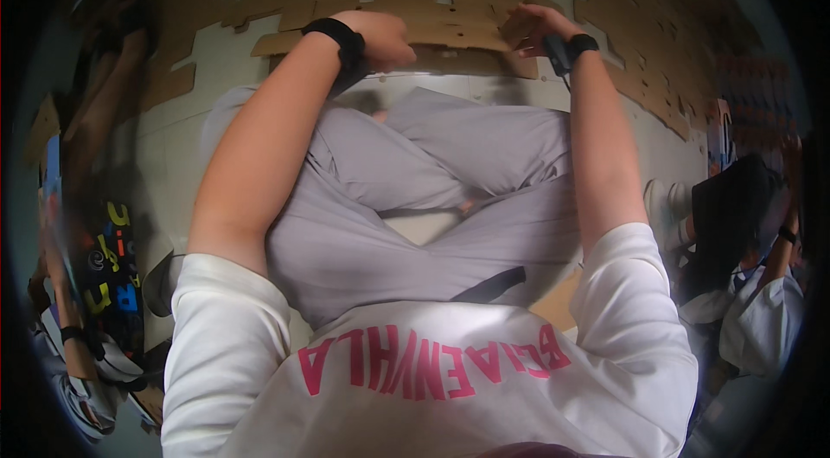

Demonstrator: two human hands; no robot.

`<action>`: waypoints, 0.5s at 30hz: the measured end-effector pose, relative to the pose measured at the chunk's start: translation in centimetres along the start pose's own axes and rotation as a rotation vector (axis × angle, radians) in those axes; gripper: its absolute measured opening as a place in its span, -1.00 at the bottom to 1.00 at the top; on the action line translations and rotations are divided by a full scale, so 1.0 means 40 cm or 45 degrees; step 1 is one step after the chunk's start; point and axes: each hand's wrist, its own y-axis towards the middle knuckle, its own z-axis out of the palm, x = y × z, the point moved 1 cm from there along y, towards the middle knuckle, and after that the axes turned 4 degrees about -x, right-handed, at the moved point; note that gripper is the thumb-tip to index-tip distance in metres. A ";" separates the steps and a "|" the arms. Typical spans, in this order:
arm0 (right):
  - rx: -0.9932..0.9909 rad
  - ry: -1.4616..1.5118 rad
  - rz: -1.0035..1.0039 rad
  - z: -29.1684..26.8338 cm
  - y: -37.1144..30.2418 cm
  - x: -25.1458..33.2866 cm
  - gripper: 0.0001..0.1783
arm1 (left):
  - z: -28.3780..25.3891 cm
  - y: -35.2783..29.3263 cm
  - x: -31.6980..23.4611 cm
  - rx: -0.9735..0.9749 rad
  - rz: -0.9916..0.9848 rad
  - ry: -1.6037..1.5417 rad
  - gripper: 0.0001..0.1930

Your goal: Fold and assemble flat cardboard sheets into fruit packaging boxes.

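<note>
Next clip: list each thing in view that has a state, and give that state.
Left hand: closed, resting on the cardboard sheet.
Right hand: fingers pinching the sheet's near edge.
Cardboard sheet: flat on the floor, unfolded, with cut slots.
Left wristband: strapped on.
Right wristband: strapped on.
Legs: crossed, seated on the floor.

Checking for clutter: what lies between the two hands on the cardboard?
In the head view, only bare cardboard spans between the left hand and right hand.

Flat brown cardboard sheet [450,22] with cut-out slots lies on floor.
</note>
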 end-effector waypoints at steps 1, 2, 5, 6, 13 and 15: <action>0.093 0.247 0.027 -0.013 0.006 0.002 -0.17 | 0.009 0.000 -0.007 0.055 -0.023 0.045 -0.57; 0.117 0.475 0.096 -0.022 0.019 0.002 -0.26 | 0.021 0.001 -0.012 0.092 0.011 -0.068 -0.55; 0.045 0.571 0.079 -0.030 0.065 -0.015 -0.28 | 0.033 0.015 -0.005 0.066 -0.053 0.266 -0.52; -0.098 0.545 0.136 -0.030 0.086 -0.021 -0.27 | 0.029 0.018 0.010 0.054 -0.078 0.253 -0.52; -0.235 0.478 0.018 -0.099 0.146 -0.045 -0.17 | -0.104 -0.012 0.218 -0.364 -0.562 0.285 -0.36; -0.156 0.470 -0.046 -0.116 0.148 -0.039 -0.13 | -0.120 -0.021 0.249 -0.406 -0.628 0.253 -0.34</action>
